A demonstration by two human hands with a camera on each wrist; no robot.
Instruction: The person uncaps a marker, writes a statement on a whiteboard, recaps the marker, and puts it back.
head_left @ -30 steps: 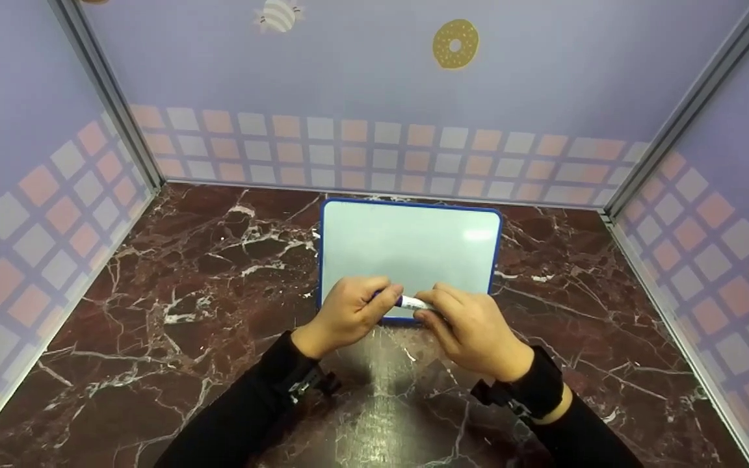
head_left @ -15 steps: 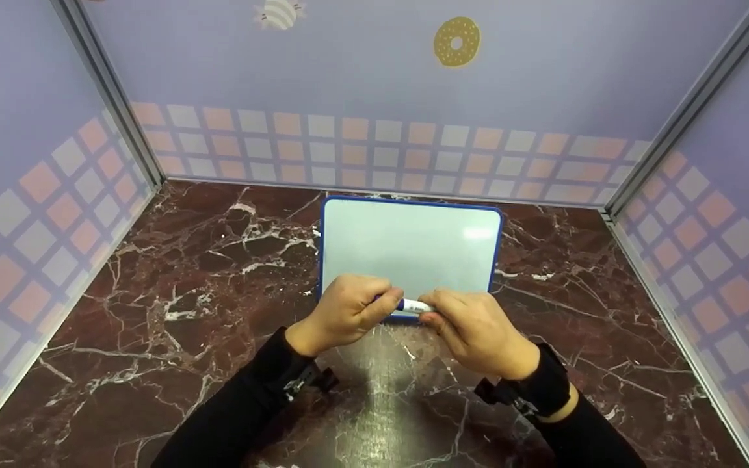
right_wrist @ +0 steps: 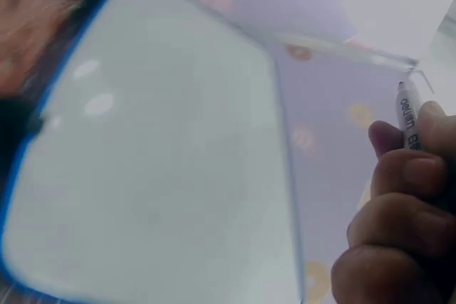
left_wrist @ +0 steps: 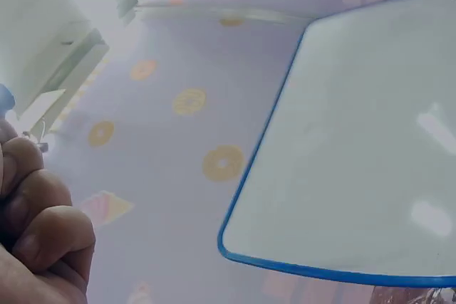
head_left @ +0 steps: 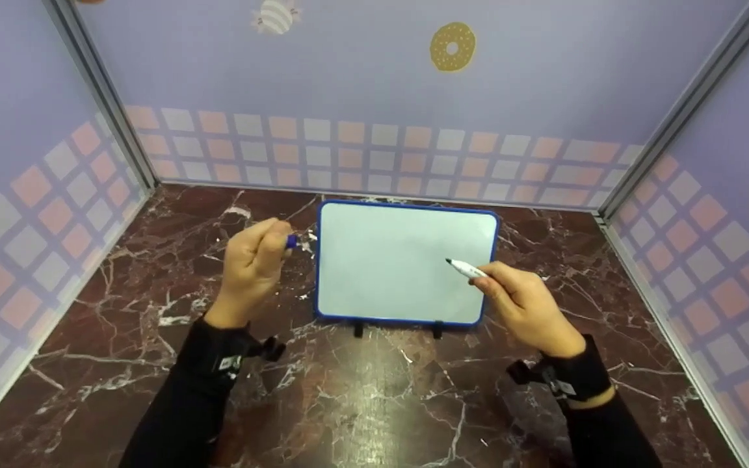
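My left hand (head_left: 249,273) is raised to the left of the whiteboard (head_left: 400,260) and grips a blue marker cap (head_left: 291,242), whose end pokes out past the thumb. In the left wrist view the curled fingers (left_wrist: 50,226) show, with a bit of the cap at the frame's edge. My right hand (head_left: 530,305) pinches a white marker (head_left: 467,268) at the board's lower right. Its dark bare tip points up and left, overlapping the board in the head view. The right wrist view shows the marker (right_wrist: 408,108) between thumb and finger, with printed lettering.
The blue-framed whiteboard leans upright on two small black feet (head_left: 437,330) near the back wall. Dark red marbled tabletop (head_left: 374,396) stretches in front of it. Purple panels with pastel squares (head_left: 384,136) enclose the back and both sides.
The hands were together on the marker before the board. Now they are apart: the cap has come off and moved left and up with my left hand; the right hand has moved right with the marker.
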